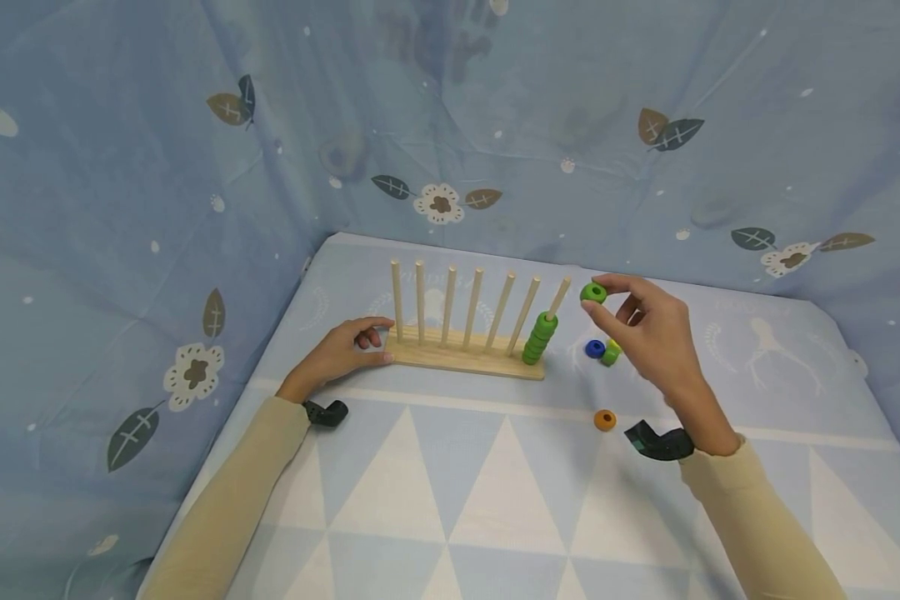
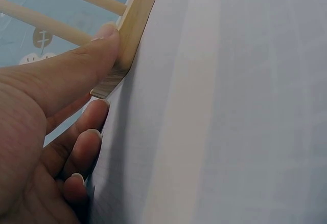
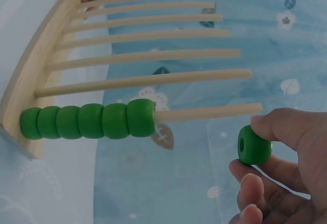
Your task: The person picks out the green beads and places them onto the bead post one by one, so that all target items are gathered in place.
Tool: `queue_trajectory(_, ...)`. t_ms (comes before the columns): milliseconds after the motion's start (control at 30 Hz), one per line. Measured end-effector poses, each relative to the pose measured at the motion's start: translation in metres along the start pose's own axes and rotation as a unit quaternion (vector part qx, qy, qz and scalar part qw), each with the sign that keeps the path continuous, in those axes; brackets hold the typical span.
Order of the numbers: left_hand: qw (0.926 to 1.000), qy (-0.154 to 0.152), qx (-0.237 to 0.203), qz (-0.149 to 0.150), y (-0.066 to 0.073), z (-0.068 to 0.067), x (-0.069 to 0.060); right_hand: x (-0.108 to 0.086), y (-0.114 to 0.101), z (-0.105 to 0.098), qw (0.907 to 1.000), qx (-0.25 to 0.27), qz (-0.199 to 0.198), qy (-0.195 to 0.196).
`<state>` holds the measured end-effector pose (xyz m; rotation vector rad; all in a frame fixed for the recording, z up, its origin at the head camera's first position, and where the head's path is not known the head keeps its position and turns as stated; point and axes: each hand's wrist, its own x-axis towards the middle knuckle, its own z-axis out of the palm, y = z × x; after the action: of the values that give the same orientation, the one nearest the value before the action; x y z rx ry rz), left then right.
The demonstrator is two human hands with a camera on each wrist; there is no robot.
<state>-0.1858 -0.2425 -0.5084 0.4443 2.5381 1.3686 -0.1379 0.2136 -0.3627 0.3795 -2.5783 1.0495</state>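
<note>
A wooden peg rack (image 1: pixel 461 359) with a row of several upright pegs stands on the bed-like surface in the head view. My left hand (image 1: pixel 337 350) pinches its left end; in the left wrist view the thumb (image 2: pixel 82 70) lies on the base's corner. My right hand (image 1: pixel 656 333) holds a green bead (image 1: pixel 592 292) between thumb and fingertips, to the right of the rightmost peg's top and apart from it. In the right wrist view the bead's hole shows on the side toward the peg. Several stacked green beads (image 3: pixel 87 121) fill the lower part of that peg; the other pegs are bare.
Right of the rack lie a blue bead (image 1: pixel 595 348), another green bead (image 1: pixel 610 357) and a yellow bead (image 1: pixel 614 345) partly hidden by my right hand. An orange bead (image 1: pixel 605 420) lies nearer. Patterned blue cloth (image 1: pixel 450 125) hangs behind the rack and to both sides.
</note>
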Motion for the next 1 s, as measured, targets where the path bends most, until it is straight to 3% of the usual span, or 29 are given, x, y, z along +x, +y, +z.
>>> queue_trajectory(467,1.0,0.001,-0.006,0.002,0.003,0.0,-0.002,0.009,-0.007,-0.002,0.9991,-0.004,-0.034,0.026)
queue_trajectory(1000,1.0,0.004,-0.005,0.006,-0.002,0.0,0.001,0.017,-0.018,-0.002,0.9979,0.006,-0.056,0.031)
